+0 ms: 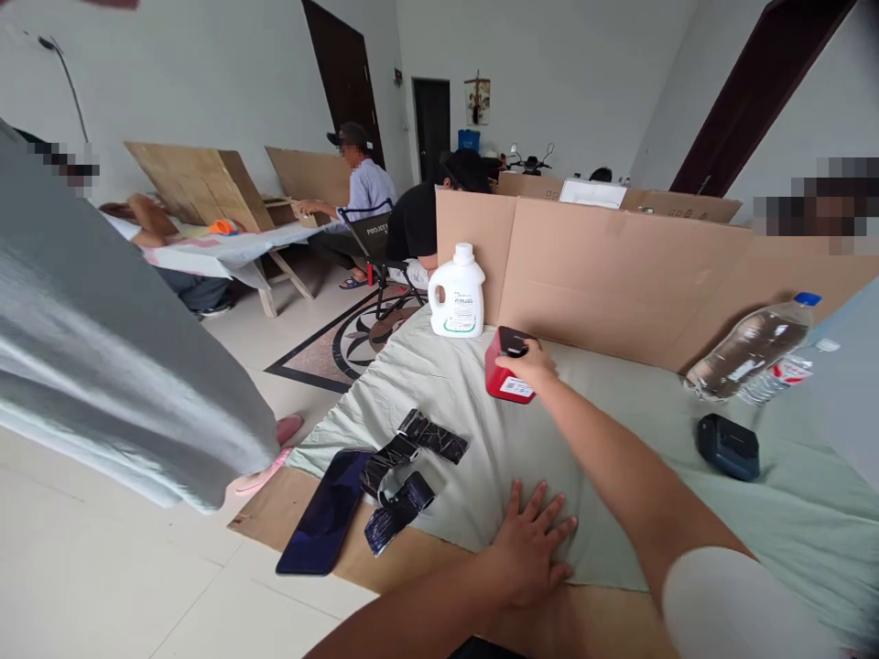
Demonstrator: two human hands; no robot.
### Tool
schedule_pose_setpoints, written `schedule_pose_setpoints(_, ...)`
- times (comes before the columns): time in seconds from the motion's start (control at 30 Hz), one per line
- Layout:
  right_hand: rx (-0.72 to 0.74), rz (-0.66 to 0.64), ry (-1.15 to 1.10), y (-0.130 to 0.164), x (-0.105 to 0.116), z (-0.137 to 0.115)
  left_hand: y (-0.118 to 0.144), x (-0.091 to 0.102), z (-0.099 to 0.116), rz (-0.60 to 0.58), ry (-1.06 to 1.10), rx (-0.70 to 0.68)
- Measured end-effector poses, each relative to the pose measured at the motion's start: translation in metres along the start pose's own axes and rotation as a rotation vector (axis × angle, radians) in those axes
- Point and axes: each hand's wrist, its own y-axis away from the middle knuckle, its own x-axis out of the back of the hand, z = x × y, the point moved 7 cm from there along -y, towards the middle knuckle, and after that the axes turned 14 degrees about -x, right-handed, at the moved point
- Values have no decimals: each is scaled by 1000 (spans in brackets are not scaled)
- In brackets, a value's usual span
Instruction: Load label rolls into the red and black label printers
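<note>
My right hand (530,364) reaches forward and grips a small red container (504,376) with a black top, tilted on the pale green cloth (618,430). My left hand (532,540) lies flat, fingers spread, on the near edge of that cloth, holding nothing. Left of it lie a dark phone (327,513) and several black glossy folded pieces (408,462). A white detergent bottle (457,293) stands upright beyond the red container, against a cardboard wall (618,275).
A clear water bottle with a blue cap (752,348) leans at the right, and a dark blue device (729,447) lies below it. A person in grey (103,348) stands close at the left. Other people sit at tables farther back.
</note>
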Motion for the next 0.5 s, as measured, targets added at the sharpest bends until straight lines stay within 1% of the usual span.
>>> schedule_pose_setpoints(0.03, -45, 7, 26, 5, -13, -8, 1, 2, 0, 3, -9, 6)
schedule_pose_setpoints(0.07, -46, 15, 43, 11, -25, -16, 0, 4, 0, 9, -19, 15)
schedule_pose_setpoints(0.17, 63, 52, 90, 33, -55, -33, -1, 3, -1, 16, -46, 62)
schedule_pose_setpoints(0.23, 113, 39, 96, 40, -68, -29, -1, 1, -4, 15, -66, 87)
schedule_pose_setpoints(0.3, 167, 6, 72, 35, -67, -13, 1, 0, -6, 21, -95, 69)
schedule_pose_setpoints(0.33, 182, -8, 63, 27, -61, 3, 2, -1, -6, 25, -114, 51)
schedule_pose_setpoints(0.37, 179, -12, 64, 15, -48, 24, 3, -1, -7, 28, -131, 37)
schedule_pose_setpoints(0.4, 156, -4, 80, 1, -32, 52, 2, -2, -7, 26, -147, 35)
schedule_pose_setpoints(0.47, 12, 93, 157, -33, 16, 126, -4, -4, -7, 12, -167, 72)
schedule_pose_setpoints(0.5, -70, 180, 200, -47, 44, 167, -11, -5, -3, 1, -166, 90)
